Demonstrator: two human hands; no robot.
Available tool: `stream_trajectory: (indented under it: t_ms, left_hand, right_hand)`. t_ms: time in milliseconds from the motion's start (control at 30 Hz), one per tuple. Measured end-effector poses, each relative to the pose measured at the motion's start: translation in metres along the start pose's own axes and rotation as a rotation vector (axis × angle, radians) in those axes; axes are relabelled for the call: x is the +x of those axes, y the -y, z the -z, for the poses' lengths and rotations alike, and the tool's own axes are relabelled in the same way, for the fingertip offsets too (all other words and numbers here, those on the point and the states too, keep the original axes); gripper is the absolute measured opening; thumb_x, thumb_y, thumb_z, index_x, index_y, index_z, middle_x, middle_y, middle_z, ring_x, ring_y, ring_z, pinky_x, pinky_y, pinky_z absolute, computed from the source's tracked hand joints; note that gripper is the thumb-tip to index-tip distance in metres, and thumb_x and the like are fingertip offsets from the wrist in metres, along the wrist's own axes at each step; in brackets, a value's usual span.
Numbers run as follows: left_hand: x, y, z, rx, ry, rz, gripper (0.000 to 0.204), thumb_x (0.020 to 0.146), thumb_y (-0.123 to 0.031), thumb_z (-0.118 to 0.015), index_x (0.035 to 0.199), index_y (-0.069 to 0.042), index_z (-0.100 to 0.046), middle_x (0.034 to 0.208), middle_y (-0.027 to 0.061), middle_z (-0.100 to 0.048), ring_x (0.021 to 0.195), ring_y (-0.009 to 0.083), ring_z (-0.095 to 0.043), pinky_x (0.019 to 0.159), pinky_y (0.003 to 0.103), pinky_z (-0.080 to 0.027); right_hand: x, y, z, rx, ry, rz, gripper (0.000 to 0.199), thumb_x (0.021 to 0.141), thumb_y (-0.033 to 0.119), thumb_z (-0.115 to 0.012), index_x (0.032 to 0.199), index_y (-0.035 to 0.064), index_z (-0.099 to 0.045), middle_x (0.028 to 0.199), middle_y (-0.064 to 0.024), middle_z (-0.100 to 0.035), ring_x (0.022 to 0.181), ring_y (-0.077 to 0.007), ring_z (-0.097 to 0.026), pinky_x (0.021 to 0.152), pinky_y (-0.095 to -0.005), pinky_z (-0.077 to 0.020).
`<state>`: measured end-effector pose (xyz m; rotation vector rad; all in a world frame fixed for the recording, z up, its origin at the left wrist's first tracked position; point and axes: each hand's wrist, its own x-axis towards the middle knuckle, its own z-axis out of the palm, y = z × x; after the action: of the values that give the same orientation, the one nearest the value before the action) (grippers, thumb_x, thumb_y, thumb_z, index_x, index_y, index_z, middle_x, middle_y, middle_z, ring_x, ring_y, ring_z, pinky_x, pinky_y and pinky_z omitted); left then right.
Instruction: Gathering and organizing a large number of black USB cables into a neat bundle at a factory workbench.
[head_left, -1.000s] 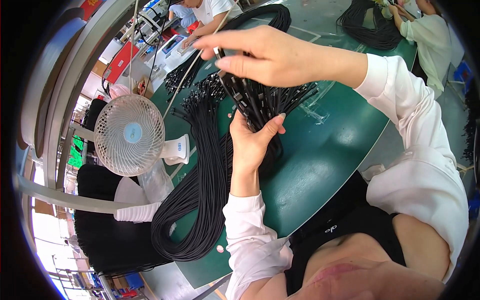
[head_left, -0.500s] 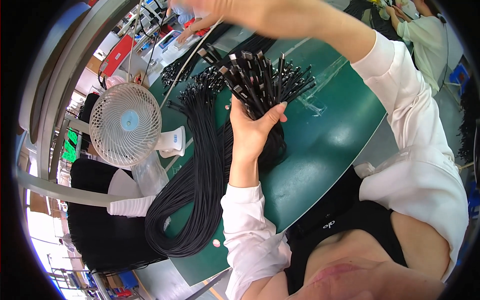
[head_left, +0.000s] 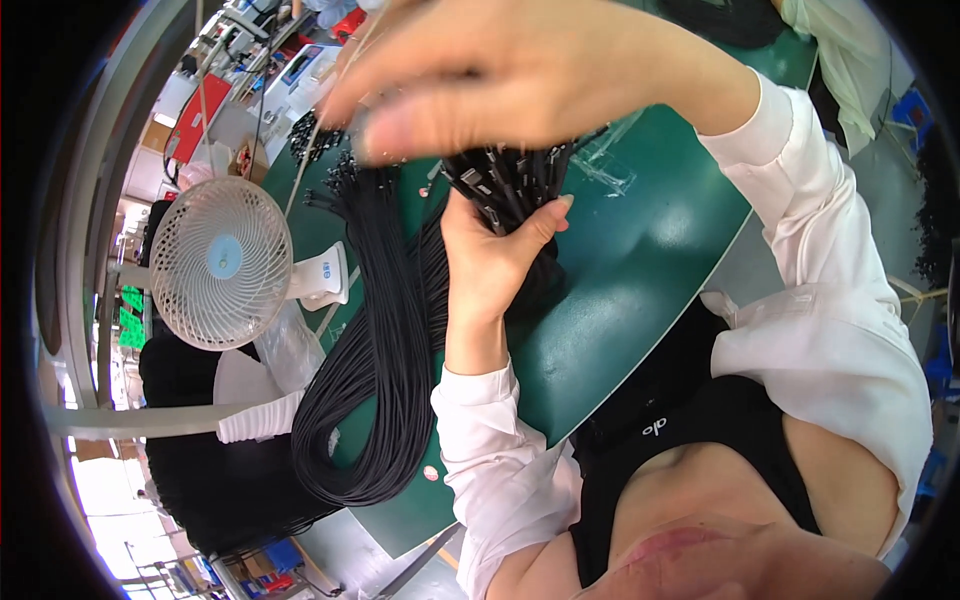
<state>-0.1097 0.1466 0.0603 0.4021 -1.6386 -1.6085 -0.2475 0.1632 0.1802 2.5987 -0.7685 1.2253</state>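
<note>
My left hand is wrapped round a thick bundle of black cables just below their connector ends, thumb across the front. The connectors point up and away from me, and their tips are partly hidden. Above them hovers my right hand, smeared by motion, its fingers stretched out and thumb apart, with nothing visible in it. Left of my left hand, another long bundle of black cables lies on the green table, bent into a loop near its left edge.
A white fan with a blue hub stands on the left beside a metal frame. More black cables hang below it. Clear plastic film lies on the table. A person in a pale top is at the far right.
My right hand has come down and nearer, from the top edge to over the connector ends, now covering many of them. My left hand keeps its hold; the whole view has shifted slightly.
</note>
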Motion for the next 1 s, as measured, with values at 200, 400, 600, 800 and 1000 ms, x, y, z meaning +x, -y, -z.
stream_trajectory:
  t_ms: [200,400,600,800,1000]
  left_hand:
    - [0.001,-0.003,0.011,-0.023,-0.075,-0.056,0.037,0.068,0.009,-0.068,0.098,0.003,-0.047,0.079,0.0091,-0.059,0.061,0.0153,-0.058,0.057,0.025,-0.048]
    - [-0.003,-0.008,0.027,-0.237,-0.222,-0.147,0.023,0.073,0.003,-0.065,0.093,0.005,-0.055,0.076,0.0109,-0.059,0.056,0.0180,-0.056,0.050,0.027,-0.046]
    - [-0.008,-0.006,0.011,-0.176,-0.275,-0.031,0.029,0.074,0.001,-0.060,0.100,0.004,-0.049,0.068,0.0091,-0.052,0.052,0.0150,-0.047,0.043,0.026,-0.039]
    - [-0.006,-0.005,0.006,-0.276,-0.365,-0.053,0.020,0.074,0.002,-0.064,0.092,0.005,-0.057,0.072,0.0081,-0.058,0.052,0.0134,-0.052,0.044,0.023,-0.042]
    - [-0.001,-0.011,0.013,-0.217,-0.398,-0.123,0.025,0.077,-0.002,-0.062,0.099,0.001,-0.050,0.070,0.0090,-0.054,0.054,0.0149,-0.048,0.046,0.025,-0.040]
  right_hand:
    - [0.004,0.004,0.013,0.123,0.478,-0.380,0.040,0.088,0.031,-0.050,0.100,-0.0064,-0.055,0.079,-0.0177,-0.061,0.070,-0.0243,-0.058,0.063,-0.0297,-0.0456]
    - [-0.045,-0.012,-0.007,0.570,-0.412,-0.572,0.033,0.091,0.029,-0.047,0.097,-0.0016,-0.058,0.081,-0.0024,-0.057,0.068,-0.0066,-0.049,0.062,-0.0198,-0.0427]
    - [-0.084,0.003,-0.060,0.668,-0.449,-0.724,0.030,0.087,0.024,-0.055,0.100,-0.0028,-0.059,0.080,-0.0049,-0.060,0.065,-0.0077,-0.051,0.059,-0.0204,-0.0426]
    - [-0.071,0.000,-0.056,0.709,-0.544,-0.791,0.016,0.082,0.014,-0.061,0.087,-0.0013,-0.060,0.071,-0.0012,-0.057,0.058,-0.0052,-0.048,0.052,-0.0179,-0.0398]
    - [-0.056,0.004,-0.071,0.773,-0.527,-0.760,0.014,0.082,0.015,-0.063,0.082,0.0014,-0.059,0.068,0.0012,-0.055,0.056,-0.0028,-0.046,0.049,-0.0158,-0.0372]
